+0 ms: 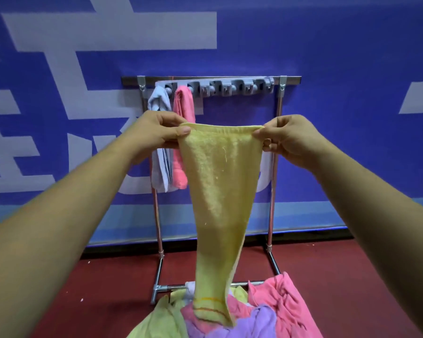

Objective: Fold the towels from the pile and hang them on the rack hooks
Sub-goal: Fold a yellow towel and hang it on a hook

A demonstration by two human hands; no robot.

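Note:
A yellow towel (220,191) hangs lengthwise in front of me, its top edge stretched between both hands. My left hand (154,135) pinches the top left corner and my right hand (288,140) pinches the top right corner. The towel's striped lower end reaches down to the pile of towels (261,313) at the bottom, which holds pink, purple and yellow-green ones. Behind it stands the metal rack (276,167) with a grey hook strip (230,87) along the top bar. A grey towel (160,167) and a pink towel (181,172) hang from the two leftmost hooks.
A blue wall with pale lettering (108,32) stands right behind the rack. The floor (95,289) is dark red. The rack's base bars (171,286) lie on the floor just beyond the pile. Several hooks to the right of the pink towel carry nothing.

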